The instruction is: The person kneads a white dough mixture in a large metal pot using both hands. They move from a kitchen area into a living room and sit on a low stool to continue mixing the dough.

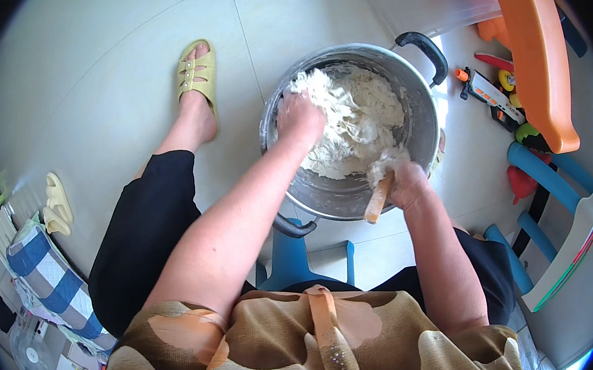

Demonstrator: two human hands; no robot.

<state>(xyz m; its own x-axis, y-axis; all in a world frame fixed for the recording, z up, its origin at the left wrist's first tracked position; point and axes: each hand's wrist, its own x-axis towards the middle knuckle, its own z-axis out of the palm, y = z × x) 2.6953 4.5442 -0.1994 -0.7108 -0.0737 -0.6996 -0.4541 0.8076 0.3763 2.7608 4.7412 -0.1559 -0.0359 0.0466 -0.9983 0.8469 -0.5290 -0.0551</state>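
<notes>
A deep metal pot (354,214) stands before me, its inner wall smeared with flour. Inside lies shaggy, floury dough (355,124) in loose flakes and clumps. My left hand (301,117) is in the left side of the pot, closed around a clump of this dough that hides the fingers. Over the near right rim, my right hand (407,181) grips a wooden stick (378,199), whose lower end pokes out toward me past the rim. Dough clings to that hand's fingers and hides the stick's other end.
Black pot handles (426,55) stick out at far right and near left. A blue plastic stool (288,256) shows below the pot. On the right are an orange plastic toy part (540,51), a toy gun (490,94) and a blue-and-white plastic frame (569,248). Cream slippers (57,204) lie left.
</notes>
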